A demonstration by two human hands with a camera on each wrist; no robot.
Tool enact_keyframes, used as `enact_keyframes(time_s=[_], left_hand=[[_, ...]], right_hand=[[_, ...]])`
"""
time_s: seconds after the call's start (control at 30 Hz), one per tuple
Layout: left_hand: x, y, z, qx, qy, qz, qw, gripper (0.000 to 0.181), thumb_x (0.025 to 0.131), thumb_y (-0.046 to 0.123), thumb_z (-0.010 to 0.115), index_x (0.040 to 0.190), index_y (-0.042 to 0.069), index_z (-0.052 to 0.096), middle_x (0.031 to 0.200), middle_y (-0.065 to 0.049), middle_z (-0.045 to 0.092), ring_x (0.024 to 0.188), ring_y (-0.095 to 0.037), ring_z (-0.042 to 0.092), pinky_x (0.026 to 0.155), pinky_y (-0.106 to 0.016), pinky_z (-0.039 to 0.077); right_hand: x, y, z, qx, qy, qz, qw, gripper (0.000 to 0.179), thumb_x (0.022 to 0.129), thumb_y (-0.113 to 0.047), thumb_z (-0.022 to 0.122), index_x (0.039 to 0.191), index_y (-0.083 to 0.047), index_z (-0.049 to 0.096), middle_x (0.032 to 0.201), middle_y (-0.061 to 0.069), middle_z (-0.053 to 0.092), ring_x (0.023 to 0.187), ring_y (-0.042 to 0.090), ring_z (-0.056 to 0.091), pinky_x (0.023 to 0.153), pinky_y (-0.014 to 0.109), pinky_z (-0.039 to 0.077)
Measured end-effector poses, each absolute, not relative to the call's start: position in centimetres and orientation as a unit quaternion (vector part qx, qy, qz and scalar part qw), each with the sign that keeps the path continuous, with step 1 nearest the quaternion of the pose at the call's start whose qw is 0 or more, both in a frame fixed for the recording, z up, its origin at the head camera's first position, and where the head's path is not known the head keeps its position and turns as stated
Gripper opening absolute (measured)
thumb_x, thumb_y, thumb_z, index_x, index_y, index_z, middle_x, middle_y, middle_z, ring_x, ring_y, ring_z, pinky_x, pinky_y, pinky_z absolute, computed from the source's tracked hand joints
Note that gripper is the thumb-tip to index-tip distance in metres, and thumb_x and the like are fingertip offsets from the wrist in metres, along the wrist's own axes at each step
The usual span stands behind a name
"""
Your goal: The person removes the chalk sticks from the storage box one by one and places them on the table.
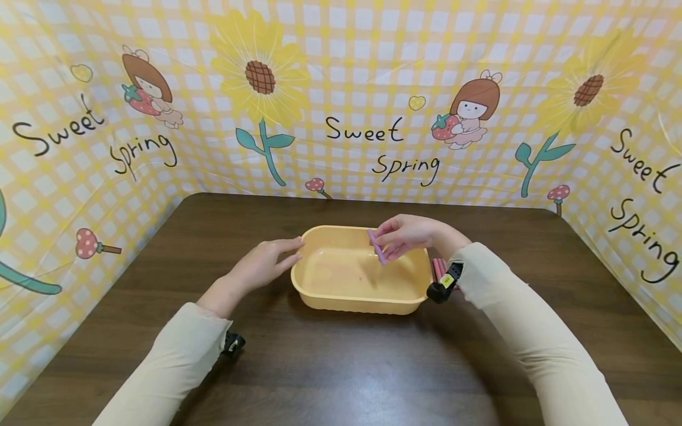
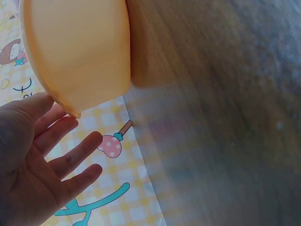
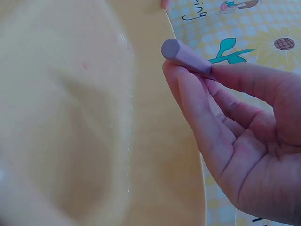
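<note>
A yellow plastic basin (image 1: 341, 302) stands on the table, its inside showing only a shadow and a few small marks. My right hand (image 1: 407, 234) is over the basin's right back part, pinching a slim light purple stick (image 1: 376, 247) between thumb and fingers. Close up in the right wrist view, the purple stick (image 3: 186, 56) has a flat, angular end; its exact kind cannot be told. At the basin's left end, my left hand (image 1: 261, 260) touches the rim with fingertips. Its fingers (image 2: 77, 153) are spread and fairly straight in the left wrist view.
Pink sticks (image 1: 438, 267) lie on the table beside the basin's right end, partly hidden by the right wrist's black camera (image 1: 442, 290). A checked cloth (image 1: 351, 77) with flowers rises behind and at both sides of the dark wooden table (image 1: 319, 367).
</note>
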State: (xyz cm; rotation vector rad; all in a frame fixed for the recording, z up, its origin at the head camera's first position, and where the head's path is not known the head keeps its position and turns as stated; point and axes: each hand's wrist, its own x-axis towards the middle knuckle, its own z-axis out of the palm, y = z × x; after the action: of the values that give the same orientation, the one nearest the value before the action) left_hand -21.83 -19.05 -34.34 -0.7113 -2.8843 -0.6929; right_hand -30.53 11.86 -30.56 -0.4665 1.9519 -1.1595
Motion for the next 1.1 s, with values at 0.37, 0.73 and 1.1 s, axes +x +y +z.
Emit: enact_keyframes(time_s=[0.37, 0.73, 1.1], left_hand=[[-21.8, -19.1, -34.3, -0.234, -0.944, -0.227, 0.049, 0.041, 0.094, 0.018, 0.056, 0.129, -0.002, 0.053, 0.134, -0.018, 0.053, 0.123, -0.032, 0.053, 0.103, -0.047, 0.044], [-22.0, -19.2, -34.3, -0.232, -0.945, -0.227, 0.048, 0.042, 0.094, 0.02, 0.056, 0.13, -0.001, 0.053, 0.134, -0.017, 0.053, 0.124, -0.032, 0.052, 0.103, -0.047, 0.044], [-22.0, -19.2, -34.5, -0.23, -0.945, -0.229, 0.047, 0.041, 0.094, 0.02, 0.055, 0.13, -0.001, 0.053, 0.135, -0.017, 0.052, 0.124, -0.032, 0.052, 0.104, -0.048, 0.043]], right_hand=[[-29.8, 13.9, -30.3, -0.186, 0.776, -0.461, 0.389, 0.031, 0.097, -0.016, 0.051, 0.118, 0.005, 0.051, 0.082, 0.001, 0.067, 0.08, 0.014, 0.067, 0.082, 0.032, 0.058], [-29.8, 16.7, -30.8, -0.161, 0.77, -0.489, 0.377, 0.043, 0.097, -0.018, 0.051, 0.128, 0.01, 0.042, 0.091, 0.001, 0.068, 0.082, 0.011, 0.068, 0.078, 0.028, 0.058], [-29.7, 20.0, -31.0, -0.177, 0.76, -0.503, 0.371, 0.045, 0.099, -0.017, 0.046, 0.131, 0.014, 0.036, 0.094, 0.002, 0.068, 0.085, 0.011, 0.068, 0.078, 0.026, 0.058]])
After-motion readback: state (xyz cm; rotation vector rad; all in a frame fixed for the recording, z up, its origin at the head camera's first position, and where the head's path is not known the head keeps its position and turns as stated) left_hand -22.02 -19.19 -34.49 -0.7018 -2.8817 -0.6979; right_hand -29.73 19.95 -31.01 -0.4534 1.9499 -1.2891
